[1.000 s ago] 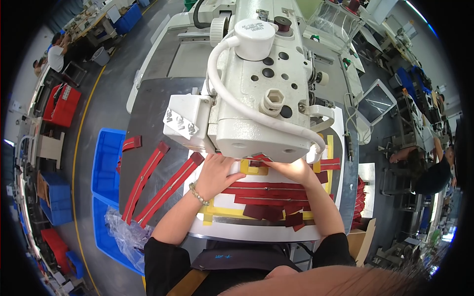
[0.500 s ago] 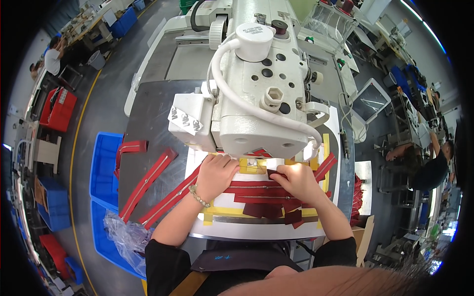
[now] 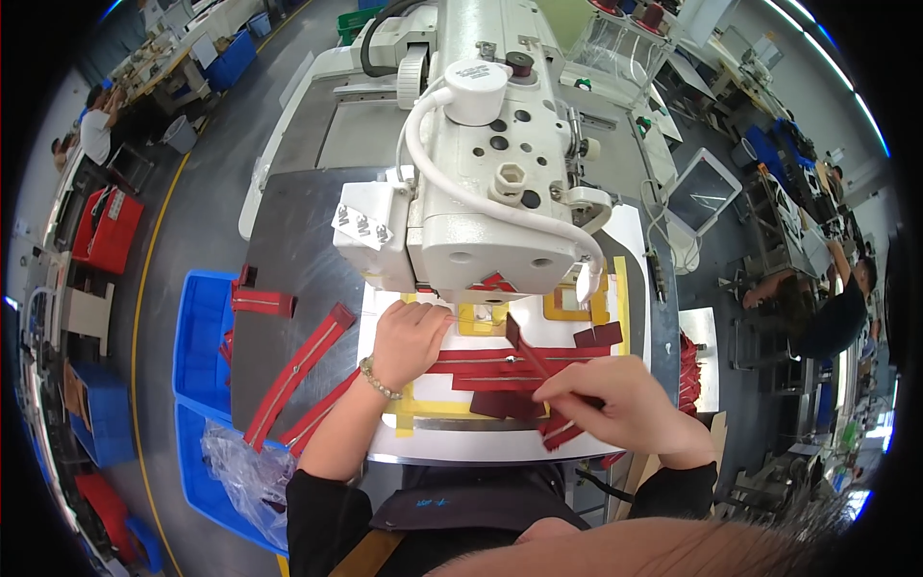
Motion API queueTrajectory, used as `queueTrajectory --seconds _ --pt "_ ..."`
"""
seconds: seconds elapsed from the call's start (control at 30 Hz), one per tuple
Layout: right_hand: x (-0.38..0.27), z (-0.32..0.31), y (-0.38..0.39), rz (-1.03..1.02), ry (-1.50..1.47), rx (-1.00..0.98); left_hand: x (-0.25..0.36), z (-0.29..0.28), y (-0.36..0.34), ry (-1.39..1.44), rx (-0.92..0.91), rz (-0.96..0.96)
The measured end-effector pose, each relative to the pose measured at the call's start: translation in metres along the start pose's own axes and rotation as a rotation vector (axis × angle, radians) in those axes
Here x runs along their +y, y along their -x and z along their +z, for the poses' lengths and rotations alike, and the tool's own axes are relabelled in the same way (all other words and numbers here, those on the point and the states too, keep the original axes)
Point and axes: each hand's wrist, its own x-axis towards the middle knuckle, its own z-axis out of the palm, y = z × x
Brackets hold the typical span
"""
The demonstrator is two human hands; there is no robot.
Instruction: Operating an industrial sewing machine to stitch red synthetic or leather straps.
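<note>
My left hand (image 3: 409, 338), a beaded bracelet at its wrist, rests with curled fingers beside a small yellow-edged clear template (image 3: 483, 319) under the sewing machine head (image 3: 500, 231). What its fingertips hold, if anything, is hidden. Nearer me and to the right, my right hand (image 3: 615, 402) pinches a red zipper strip (image 3: 562, 433); a dark red tab (image 3: 512, 332) sticks up from it toward the machine. Below the template, other red zippers (image 3: 481, 362) lie across the white board (image 3: 423, 448), with dark red fabric pieces (image 3: 495, 403) at their near side.
More red zippers (image 3: 298, 375) lie left on the metal table (image 3: 317, 216). Blue bins (image 3: 197, 385), one with clear plastic film (image 3: 240, 457), stand at the left edge. A tilted screen (image 3: 704, 192) is at the right. Other people sit farther off on both sides.
My right hand has moved from beside the template toward me and to the right, now with the zipper strip. A dark red piece shows at the board's right. My left hand stays near the template.
</note>
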Motion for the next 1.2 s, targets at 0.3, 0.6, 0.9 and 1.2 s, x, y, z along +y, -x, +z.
queueTrajectory --seconds 0.3,0.6,0.9,1.2 --pt "-0.009 0.093 0.000 -0.085 -0.729 -0.255 -0.019 -0.025 0.000 0.883 -0.456 -0.615" --pt "0.004 0.167 -0.016 -0.196 -0.796 -0.388 -0.004 -0.040 -0.006 1.332 -0.798 -0.620" --pt "0.009 0.174 -0.011 -0.119 -0.803 -0.478 -0.042 -0.069 -0.007 1.174 -0.715 -0.630" --pt "0.052 0.191 0.011 -0.058 -0.796 -0.623 -0.053 -0.082 0.051 -0.232 -0.324 -0.570"
